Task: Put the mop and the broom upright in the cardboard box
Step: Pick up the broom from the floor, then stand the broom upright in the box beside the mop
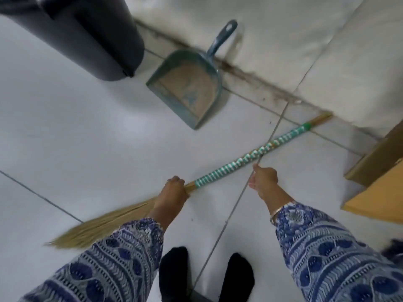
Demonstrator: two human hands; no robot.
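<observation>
A grass broom with a green-and-white wrapped handle stretches diagonally over the floor, bristles at lower left, handle tip near the base of the wall. My left hand is shut on it where the bristles meet the handle. My right hand is closed around a thin grey pole, apparently the mop's handle. This pole crosses over the broom handle and runs down to a dark grey piece between my feet. An open cardboard box stands at the right edge, just right of my right hand.
A dusty blue dustpan leans against the white wall beyond the broom. A black bin stands at the upper left. My two feet in black socks are on the white tiled floor. Dirt lines the foot of the wall.
</observation>
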